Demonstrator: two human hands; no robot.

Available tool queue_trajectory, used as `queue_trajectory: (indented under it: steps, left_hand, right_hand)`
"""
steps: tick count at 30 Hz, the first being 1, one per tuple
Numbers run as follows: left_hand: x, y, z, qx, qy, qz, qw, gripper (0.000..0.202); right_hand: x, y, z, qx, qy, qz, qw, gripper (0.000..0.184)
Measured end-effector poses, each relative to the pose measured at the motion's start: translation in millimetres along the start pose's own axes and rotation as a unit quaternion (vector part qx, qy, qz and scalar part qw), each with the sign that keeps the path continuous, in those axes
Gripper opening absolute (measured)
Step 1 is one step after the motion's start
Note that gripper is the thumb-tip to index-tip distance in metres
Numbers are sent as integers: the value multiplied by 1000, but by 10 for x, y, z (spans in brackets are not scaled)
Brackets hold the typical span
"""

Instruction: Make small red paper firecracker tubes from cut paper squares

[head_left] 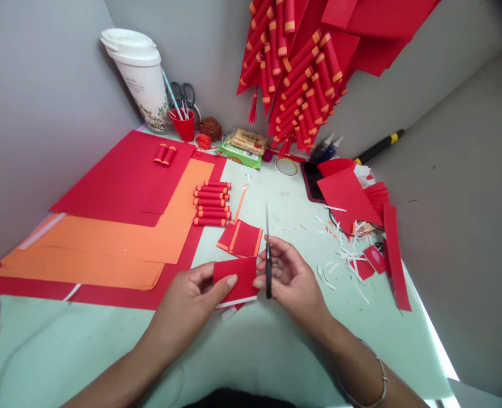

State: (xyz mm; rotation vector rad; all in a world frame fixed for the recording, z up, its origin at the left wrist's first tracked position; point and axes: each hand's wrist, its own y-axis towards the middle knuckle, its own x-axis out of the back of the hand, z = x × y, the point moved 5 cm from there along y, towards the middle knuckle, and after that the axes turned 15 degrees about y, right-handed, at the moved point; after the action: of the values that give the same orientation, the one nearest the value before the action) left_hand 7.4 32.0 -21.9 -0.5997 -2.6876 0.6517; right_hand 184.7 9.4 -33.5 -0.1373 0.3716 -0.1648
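My left hand grips a small red paper piece between thumb and fingers; a white strip runs along its lower edge. In my right hand are black-handled scissors, blades pointing away from me, just right of the paper's edge. Whether the right fingertips also touch the paper I cannot tell. Beyond the paper lie several red pieces with orange edges. A stack of red paper rolls with orange ends sits farther back. Under my left hand, part of another red and white piece is hidden.
Large orange sheets and red sheets cover the left side. Paper scraps and a phone lie at right. Behind stand a white cup and a red pot with tools. Red firecracker-like decorations hang above.
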Motion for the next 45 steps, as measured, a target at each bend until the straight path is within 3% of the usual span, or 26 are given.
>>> queue_trajectory:
  steps: [2,4,7,9,12,16,21,32,45]
  left_hand:
    - [-12,-9,-29,-11,16,9,1000,25]
    - [-9,-13,-38,-15,18,9,1000,24]
    - [15,-12,-43,-17,27,0,999,25]
    - [23,-9,-54,-21,30,3,999,26]
    - [32,0,-55,-22,27,10,999,26]
    - [61,24,50,-1,-1,5,1000,28]
    - [62,37,149,4,-33,22,999,31]
    - [106,36,-26,-63,75,-14,995,19]
    - [35,33,-45,-48,84,31,995,21]
  right_hand:
    - [32,7,37,39,-61,-11,997,60]
    - [140,35,135,87,-108,-64,988,58]
    - [333,84,289,101,-103,-134,980,56]
    - [356,118,335,62,-94,-86,990,52]
    - [298,104,370,12,-144,38,989,48]
    - [273,43,425,-8,-260,157,953,50]
    - [345,10,484,-42,-322,223,919,53]
    - [353,-26,554,-20,-366,263,892,54]
    - [335,-31,505,-45,-375,264,888,55]
